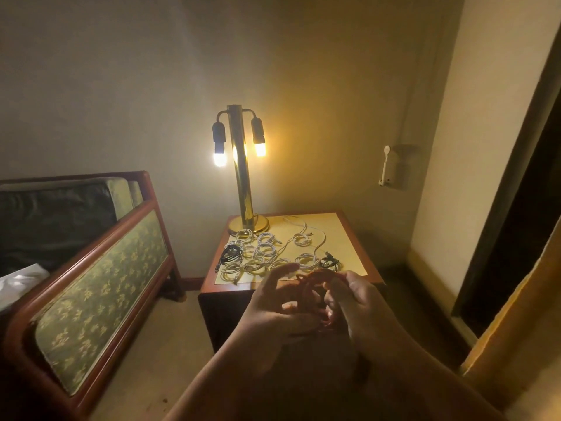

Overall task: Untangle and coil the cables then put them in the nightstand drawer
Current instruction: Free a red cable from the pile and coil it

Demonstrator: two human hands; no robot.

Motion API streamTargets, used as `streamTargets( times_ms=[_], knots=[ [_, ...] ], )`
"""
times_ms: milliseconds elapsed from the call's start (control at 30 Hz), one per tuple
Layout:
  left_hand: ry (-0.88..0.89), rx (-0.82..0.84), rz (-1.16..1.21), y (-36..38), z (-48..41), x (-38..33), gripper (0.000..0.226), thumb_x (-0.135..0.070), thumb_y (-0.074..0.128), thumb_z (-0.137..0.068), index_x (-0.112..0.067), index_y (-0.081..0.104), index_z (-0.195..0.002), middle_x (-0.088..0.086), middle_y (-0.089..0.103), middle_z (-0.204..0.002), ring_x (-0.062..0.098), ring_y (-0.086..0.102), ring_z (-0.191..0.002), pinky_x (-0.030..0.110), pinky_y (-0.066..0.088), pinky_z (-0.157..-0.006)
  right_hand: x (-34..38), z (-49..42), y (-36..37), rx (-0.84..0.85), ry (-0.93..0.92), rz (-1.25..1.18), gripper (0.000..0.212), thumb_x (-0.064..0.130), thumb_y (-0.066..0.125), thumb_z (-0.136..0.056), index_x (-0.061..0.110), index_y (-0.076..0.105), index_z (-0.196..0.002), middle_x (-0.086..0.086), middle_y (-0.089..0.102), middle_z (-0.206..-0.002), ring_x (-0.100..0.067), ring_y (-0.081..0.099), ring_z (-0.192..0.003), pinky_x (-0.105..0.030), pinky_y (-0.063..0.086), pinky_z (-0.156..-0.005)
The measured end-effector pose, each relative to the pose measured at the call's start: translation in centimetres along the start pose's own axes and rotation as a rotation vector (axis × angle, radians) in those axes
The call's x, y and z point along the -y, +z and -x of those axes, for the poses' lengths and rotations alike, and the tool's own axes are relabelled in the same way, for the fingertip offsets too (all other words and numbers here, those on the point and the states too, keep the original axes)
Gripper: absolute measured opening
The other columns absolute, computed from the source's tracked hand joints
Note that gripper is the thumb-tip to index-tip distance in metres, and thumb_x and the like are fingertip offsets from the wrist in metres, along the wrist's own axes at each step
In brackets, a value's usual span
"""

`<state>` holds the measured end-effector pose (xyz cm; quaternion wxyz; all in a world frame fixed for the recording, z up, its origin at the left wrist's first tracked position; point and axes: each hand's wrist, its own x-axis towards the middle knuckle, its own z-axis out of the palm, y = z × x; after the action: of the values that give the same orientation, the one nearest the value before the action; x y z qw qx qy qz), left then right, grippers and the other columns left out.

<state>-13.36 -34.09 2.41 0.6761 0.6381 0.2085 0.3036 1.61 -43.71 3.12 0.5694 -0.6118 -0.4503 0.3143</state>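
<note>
Both hands are up in front of the nightstand, and between them sits a red cable (312, 294), looped into a rough coil in mid-air, just in front of the near edge of the counter (349, 238). The right hand (353, 302) is closed around the right side of that coil, fingers curled in over the strands. The left hand (273, 308) is looser: fingers spread and partly extended, the index finger reaching up past the loops, the lower fingers touching the coil's left side. It is blurred, so how firmly it grips I cannot tell.

Behind them on the counter lies a spread of white cable coils (264, 250), many neat rings set side by side across the left and middle of the top. A black cable bundle (230, 253) rests at the left edge among them, and a second small black coil (329, 263) sits near the front right. One white cable (306, 229) trails loose and uncoiled toward the back.

At the back left corner stands a brass lamp (243, 177), both bulbs lit. To the left is an upholstered wooden chair (100, 278) with a green floral panel, beside the nightstand. No drawer is visible from this angle.
</note>
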Motion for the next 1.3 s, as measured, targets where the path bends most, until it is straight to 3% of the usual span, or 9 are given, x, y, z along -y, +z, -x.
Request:
streamTargets(
  times_ms=[67,267,333,500,633,833,1067,1200,1300],
  knots=[
    [0.009,-0.016,0.01,0.2,0.1,-0.1,0.09,0.001,0.087,-0.063,-0.031,0.048,-0.137,0.015,0.071,-0.111,0.04,0.071,-0.104,0.066,0.056,-0.087,-0.3,-0.2,-0.2,0.027,-0.001,-0.002,0.022,0.039,0.048,-0.101,0.019,0.058,-0.106,0.003,0.06,-0.07,-0.007,0.06,-0.06,-0.023,0.057,-0.064],
    [0.065,-0.123,-0.162,0.9,-0.1,0.2,0.075,-0.004,0.086,-0.072,-0.023,0.049,-0.135,0.01,0.076,-0.104,0.031,0.075,-0.098,0.056,0.06,-0.086,-1.0,-0.6,-0.6,0.012,-0.017,0.054,0.017,0.035,0.048,-0.104,0.021,0.057,-0.107,0.006,0.06,-0.069,-0.001,0.06,-0.06,-0.021,0.054,-0.063],
    [0.099,-0.149,-0.207,1.3,0.0,0.2,0.064,-0.015,0.084,-0.07,-0.019,0.057,-0.128,0.008,0.077,-0.104,0.027,0.076,-0.097,0.053,0.061,-0.085,-1.0,-0.8,-1.1,-0.007,-0.02,0.043,0.018,0.036,0.048,-0.104,0.021,0.058,-0.105,0.005,0.059,-0.069,-0.001,0.059,-0.059,-0.019,0.051,-0.061],
    [0.112,-0.194,-0.129,2.1,0.2,0.6,0.025,-0.005,0.083,-0.078,-0.009,0.076,-0.102,0.014,0.077,-0.1,0.034,0.076,-0.091,0.05,0.063,-0.079,-1.2,-0.6,-1.7,-0.016,-0.052,0.046,0.023,0.037,0.046,-0.104,0.019,0.059,-0.102,0.007,0.057,-0.066,0.0,0.057,-0.058,-0.019,0.052,-0.061],
    [0.035,-0.167,0.065,2.6,-0.2,0.5,0.032,-0.011,0.085,-0.073,-0.01,0.077,-0.104,0.024,0.074,-0.104,0.044,0.073,-0.094,0.05,0.061,-0.081,-1.3,-0.8,-2.2,-0.043,-0.044,0.021,0.024,0.042,0.046,-0.103,0.02,0.058,-0.101,0.008,0.059,-0.066,-0.004,0.059,-0.061,-0.02,0.054,-0.062],
    [-0.13,-0.096,0.21,2.6,-1.3,0.8,0.078,-0.008,0.087,-0.066,-0.011,0.055,-0.137,0.023,0.073,-0.113,0.041,0.072,-0.104,0.055,0.054,-0.098,-1.6,-0.9,-2.7,-0.071,-0.052,0.045,0.022,0.046,0.045,-0.1,0.027,0.056,-0.105,0.011,0.064,-0.069,-0.006,0.064,-0.065,-0.022,0.058,-0.067],
    [-0.199,0.075,0.206,2.3,-1.3,1.6,0.063,-0.015,0.086,-0.07,-0.023,0.069,-0.13,0.02,0.066,-0.129,0.045,0.058,-0.125,0.069,0.034,-0.112,-2.4,-0.3,-2.5,-0.058,-0.015,0.112,0.021,0.039,0.045,-0.101,0.021,0.055,-0.105,0.004,0.062,-0.072,0.0,0.061,-0.06,-0.016,0.052,-0.06],
    [-0.196,0.137,0.273,2.6,-1.2,1.8,0.057,-0.008,0.077,-0.077,-0.019,0.067,-0.132,0.019,0.065,-0.127,0.034,0.062,-0.117,0.06,0.038,-0.111,-2.5,0.0,-2.4,-0.057,-0.008,0.155,0.024,0.042,0.045,-0.099,0.022,0.055,-0.106,0.002,0.066,-0.079,0.001,0.065,-0.065,-0.015,0.053,-0.06],
    [-0.188,0.154,0.334,2.8,-1.4,1.8,0.057,-0.002,0.07,-0.077,-0.012,0.065,-0.133,0.02,0.064,-0.12,0.03,0.064,-0.108,0.047,0.05,-0.094,-2.5,0.1,-2.3,-0.045,0.014,0.104,0.016,0.032,0.045,-0.105,0.021,0.055,-0.11,0.001,0.07,-0.088,0.0,0.071,-0.076,-0.017,0.055,-0.06]
  ],
)
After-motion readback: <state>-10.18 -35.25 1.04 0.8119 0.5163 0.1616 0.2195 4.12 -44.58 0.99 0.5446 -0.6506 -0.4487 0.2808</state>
